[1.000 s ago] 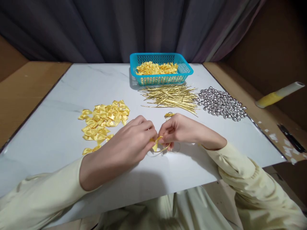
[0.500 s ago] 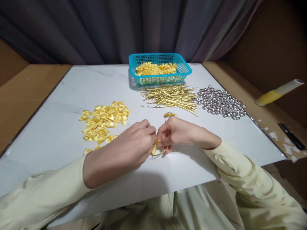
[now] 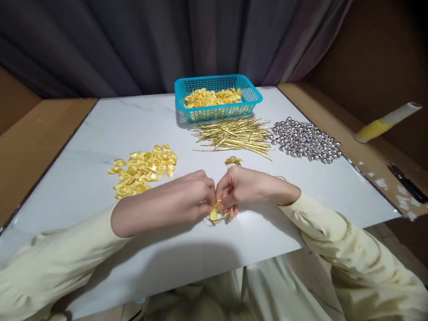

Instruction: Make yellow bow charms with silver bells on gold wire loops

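Observation:
My left hand (image 3: 174,203) and my right hand (image 3: 245,187) meet fingertip to fingertip low over the white table (image 3: 83,187). Both pinch a small yellow ribbon bow (image 3: 214,213) with a thin gold wire tie looped under it. The fingers of both hands are closed on it. A finished bow piece (image 3: 233,160) lies just beyond my right hand. A loose pile of yellow bows (image 3: 142,169) lies to the left of my left hand.
A blue plastic basket (image 3: 250,91) holding more yellow bows stands at the back. In front of it lies a heap of gold wire ties (image 3: 232,133), and right of that a heap of silver bells (image 3: 306,142). A yellow-white roll (image 3: 386,122) lies on the brown ledge at right.
Both hands have stayed together on the bow and wire, shifting slightly nearer to me. The view has tilted a little to the right and down.

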`<move>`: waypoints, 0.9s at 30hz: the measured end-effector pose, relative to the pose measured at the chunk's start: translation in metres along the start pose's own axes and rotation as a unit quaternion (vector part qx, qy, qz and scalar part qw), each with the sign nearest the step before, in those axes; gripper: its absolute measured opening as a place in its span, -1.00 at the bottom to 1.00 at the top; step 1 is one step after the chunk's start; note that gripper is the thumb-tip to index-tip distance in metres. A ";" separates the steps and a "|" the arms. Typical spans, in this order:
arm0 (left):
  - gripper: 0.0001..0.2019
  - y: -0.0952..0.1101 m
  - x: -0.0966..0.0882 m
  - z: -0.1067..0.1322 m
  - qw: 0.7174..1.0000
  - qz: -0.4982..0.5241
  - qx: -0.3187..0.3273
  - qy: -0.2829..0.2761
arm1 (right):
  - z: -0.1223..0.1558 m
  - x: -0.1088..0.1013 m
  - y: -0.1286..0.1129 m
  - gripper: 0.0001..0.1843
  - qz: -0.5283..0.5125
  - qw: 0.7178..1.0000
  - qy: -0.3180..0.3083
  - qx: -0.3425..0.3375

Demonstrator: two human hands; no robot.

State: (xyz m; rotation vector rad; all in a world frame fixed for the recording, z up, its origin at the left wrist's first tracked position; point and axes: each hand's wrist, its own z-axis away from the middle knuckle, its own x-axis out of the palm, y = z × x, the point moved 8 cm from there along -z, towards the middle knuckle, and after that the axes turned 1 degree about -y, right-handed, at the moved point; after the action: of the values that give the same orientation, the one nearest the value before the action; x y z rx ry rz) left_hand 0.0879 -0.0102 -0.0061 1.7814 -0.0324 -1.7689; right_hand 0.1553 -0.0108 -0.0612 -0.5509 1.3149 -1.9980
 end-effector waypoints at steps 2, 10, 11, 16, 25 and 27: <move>-0.83 -0.007 0.003 -0.001 0.999 0.030 -0.019 -0.036 | 0.002 -0.002 -0.002 -0.91 0.000 1.000 0.006 -0.005; -0.88 -0.021 0.000 -0.001 0.987 0.107 -0.104 -0.057 | 0.006 -0.010 -0.006 -0.93 -0.001 0.999 0.032 -0.033; -0.89 -0.020 -0.001 0.000 0.985 0.117 -0.113 -0.054 | 0.006 -0.010 -0.006 -0.94 -0.001 0.999 0.034 -0.036; -0.88 -0.022 -0.006 0.004 0.965 0.190 -0.171 -0.048 | 0.012 -0.012 -0.013 -0.95 0.004 0.998 0.047 -0.050; -0.61 -0.025 0.000 0.014 0.904 0.349 -0.242 -0.042 | 0.029 -0.024 -0.036 -0.95 0.025 0.986 0.113 -0.118; -0.60 -0.020 0.002 0.015 0.897 0.365 -0.245 -0.048 | 0.031 -0.024 -0.038 -0.96 0.021 0.986 0.112 -0.120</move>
State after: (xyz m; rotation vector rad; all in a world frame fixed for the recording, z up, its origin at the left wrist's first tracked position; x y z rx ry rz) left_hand 0.0666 -0.0006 -0.0154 1.1029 -0.2410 -1.1711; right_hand 0.1805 -0.0031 -0.0134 -0.4127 1.7050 -1.9218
